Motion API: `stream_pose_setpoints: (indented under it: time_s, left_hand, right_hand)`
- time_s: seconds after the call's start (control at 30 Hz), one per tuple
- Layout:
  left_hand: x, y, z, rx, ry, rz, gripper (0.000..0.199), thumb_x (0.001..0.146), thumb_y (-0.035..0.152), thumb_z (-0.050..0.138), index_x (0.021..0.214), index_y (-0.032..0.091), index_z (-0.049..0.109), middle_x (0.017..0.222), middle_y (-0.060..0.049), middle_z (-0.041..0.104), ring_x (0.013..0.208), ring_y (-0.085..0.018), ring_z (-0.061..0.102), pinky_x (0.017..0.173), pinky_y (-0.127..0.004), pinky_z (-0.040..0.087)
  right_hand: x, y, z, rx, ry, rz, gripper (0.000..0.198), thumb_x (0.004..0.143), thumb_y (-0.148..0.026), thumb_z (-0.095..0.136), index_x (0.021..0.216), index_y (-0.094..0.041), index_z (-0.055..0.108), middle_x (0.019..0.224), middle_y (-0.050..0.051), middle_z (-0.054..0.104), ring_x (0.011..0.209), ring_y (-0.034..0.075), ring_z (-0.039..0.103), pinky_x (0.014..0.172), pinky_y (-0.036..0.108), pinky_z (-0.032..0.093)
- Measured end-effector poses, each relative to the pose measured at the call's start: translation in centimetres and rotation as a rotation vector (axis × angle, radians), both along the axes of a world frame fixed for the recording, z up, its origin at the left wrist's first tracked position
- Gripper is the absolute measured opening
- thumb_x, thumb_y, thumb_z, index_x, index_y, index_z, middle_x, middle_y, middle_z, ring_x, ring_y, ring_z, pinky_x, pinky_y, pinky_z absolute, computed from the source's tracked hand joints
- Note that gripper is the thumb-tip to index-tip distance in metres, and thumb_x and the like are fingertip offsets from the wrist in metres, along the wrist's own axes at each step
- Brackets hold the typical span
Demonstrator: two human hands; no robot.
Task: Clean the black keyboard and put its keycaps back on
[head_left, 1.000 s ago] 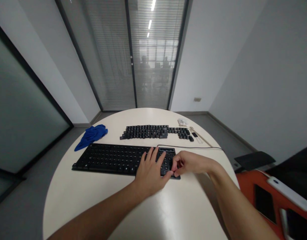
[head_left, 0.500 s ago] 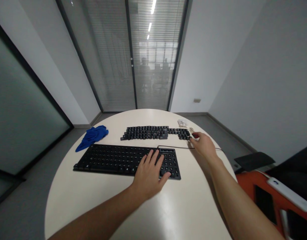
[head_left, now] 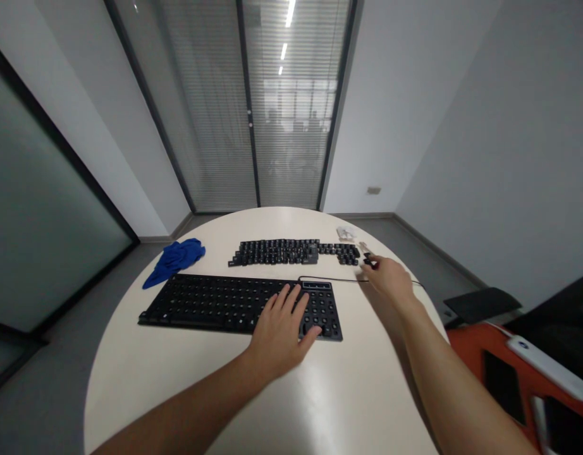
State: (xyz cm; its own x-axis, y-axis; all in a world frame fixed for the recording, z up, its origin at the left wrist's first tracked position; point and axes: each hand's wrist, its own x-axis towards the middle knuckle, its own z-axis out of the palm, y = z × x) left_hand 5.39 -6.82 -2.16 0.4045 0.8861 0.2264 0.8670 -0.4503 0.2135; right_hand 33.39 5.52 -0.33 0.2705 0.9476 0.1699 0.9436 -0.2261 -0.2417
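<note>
My left hand [head_left: 279,328] lies with fingers spread over the right part of a black keyboard [head_left: 201,303], whose key positions look stripped of their caps. Beyond it, loose black keycaps [head_left: 277,251] are laid out in rows, with a smaller group of keycaps [head_left: 348,253] at their right end. Just right of that group, my right hand [head_left: 391,280] is closed with thumb and fingertips around a small black keycap [head_left: 368,259]. The fingers partly cover it, so whether there is more than one cannot be told.
A crumpled blue cloth [head_left: 177,258] lies at the table's left. A clear plastic bag [head_left: 346,233] sits near the back right edge. A thin cable [head_left: 341,279] runs rightward from the keyboard. Right of the round table [head_left: 177,385], an orange seat holds a white power strip [head_left: 550,368] and a phone [head_left: 504,385].
My right hand has shifted slightly right, away from the small keycap group, and black now shows at its fingertips where something pale was. My left hand stays on the keyboard.
</note>
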Motion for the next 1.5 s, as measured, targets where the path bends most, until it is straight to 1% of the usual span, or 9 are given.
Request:
stream_pose_setpoints:
  time_s: [0.13, 0.27, 0.43, 0.53, 0.63, 0.77, 0.9, 1.23, 1.5]
  left_hand:
    - [-0.1, 0.0, -0.1, -0.005, -0.004, -0.01, 0.065, 0.097, 0.058, 0.043, 0.149, 0.018, 0.043, 0.16, -0.01, 0.037, 0.149, -0.032, 0.03, 0.12, -0.051, 0.029]
    - [0.0, 0.0, -0.1, -0.003, 0.003, -0.012, 0.068, 0.096, 0.059, 0.045, 0.15, 0.018, 0.043, 0.161, -0.01, 0.035, 0.149, -0.033, 0.029, 0.12, -0.051, 0.029]
    - [0.0, 0.0, 0.2, -0.01, 0.013, -0.013, 0.07, 0.095, 0.06, 0.048, 0.151, 0.018, 0.042, 0.161, -0.01, 0.036, 0.149, -0.033, 0.03, 0.119, -0.051, 0.029]
    - [0.0, 0.1, 0.3, -0.016, 0.021, -0.02, 0.072, 0.093, 0.061, 0.05, 0.151, 0.019, 0.042, 0.159, -0.011, 0.038, 0.147, -0.034, 0.032, 0.119, -0.052, 0.029]
    - [0.0, 0.1, 0.4, -0.014, 0.027, -0.025, 0.071, 0.093, 0.061, 0.051, 0.149, 0.018, 0.044, 0.156, -0.012, 0.042, 0.146, -0.034, 0.034, 0.119, -0.051, 0.03]
    - [0.0, 0.1, 0.4, -0.006, 0.025, -0.023, 0.071, 0.093, 0.061, 0.052, 0.149, 0.018, 0.044, 0.156, -0.013, 0.042, 0.146, -0.034, 0.033, 0.119, -0.051, 0.03]
    - [0.0, 0.2, 0.2, 0.005, 0.021, -0.024, 0.071, 0.093, 0.061, 0.053, 0.148, 0.017, 0.044, 0.156, -0.013, 0.043, 0.146, -0.034, 0.034, 0.118, -0.051, 0.03]
    - [-0.1, 0.2, 0.2, 0.022, 0.009, -0.027, 0.071, 0.092, 0.059, 0.055, 0.147, 0.016, 0.045, 0.154, -0.014, 0.044, 0.144, -0.036, 0.036, 0.116, -0.053, 0.033]
    - [0.0, 0.1, 0.1, 0.051, -0.006, -0.031, 0.07, 0.092, 0.059, 0.056, 0.146, 0.016, 0.047, 0.153, -0.016, 0.046, 0.143, -0.037, 0.037, 0.115, -0.055, 0.034]
  right_hand:
    - [-0.8, -0.9, 0.8, 0.025, 0.178, 0.148, 0.045, 0.086, -0.039, 0.053, 0.123, -0.021, 0.071, 0.094, 0.011, 0.075, 0.082, 0.026, 0.068, 0.071, 0.033, 0.044]
    - [-2.5, -1.7, 0.9, -0.032, 0.453, 0.397, 0.042, 0.084, -0.04, 0.056, 0.116, -0.017, 0.069, 0.089, 0.008, 0.071, 0.074, 0.021, 0.063, 0.071, 0.031, 0.045]
    - [-3.8, -2.9, 1.2, -0.314, 0.777, 0.709, 0.039, 0.083, -0.044, 0.063, 0.106, -0.013, 0.064, 0.077, 0.003, 0.064, 0.071, 0.017, 0.059, 0.07, 0.03, 0.047]
    - [-3.8, -3.5, 1.6, -0.521, 0.898, 0.817, 0.04, 0.083, -0.048, 0.068, 0.102, -0.012, 0.064, 0.076, 0.001, 0.064, 0.07, 0.015, 0.058, 0.07, 0.029, 0.046]
    - [-3.6, -4.0, 1.9, -0.658, 0.932, 0.845, 0.039, 0.082, -0.048, 0.071, 0.096, -0.013, 0.062, 0.077, 0.001, 0.064, 0.069, 0.013, 0.058, 0.068, 0.027, 0.045]
    - [-3.5, -4.4, 1.9, -0.721, 0.883, 0.857, 0.04, 0.081, -0.049, 0.072, 0.097, -0.014, 0.062, 0.074, -0.001, 0.063, 0.068, 0.013, 0.058, 0.067, 0.026, 0.046]
    - [-3.6, -4.5, 1.9, -0.774, 0.835, 0.893, 0.037, 0.081, -0.049, 0.072, 0.09, -0.014, 0.062, 0.072, 0.0, 0.063, 0.067, 0.013, 0.059, 0.065, 0.026, 0.046]
    - [-3.9, -4.8, 2.1, -0.776, 0.831, 0.909, 0.027, 0.078, -0.039, 0.072, 0.079, -0.017, 0.057, 0.066, -0.001, 0.063, 0.063, 0.013, 0.058, 0.062, 0.026, 0.045]
    - [-4.5, -5.2, 2.5, -0.749, 0.794, 0.878, 0.032, 0.076, -0.042, 0.076, 0.074, -0.016, 0.058, 0.064, 0.0, 0.065, 0.06, 0.013, 0.057, 0.058, 0.025, 0.043]
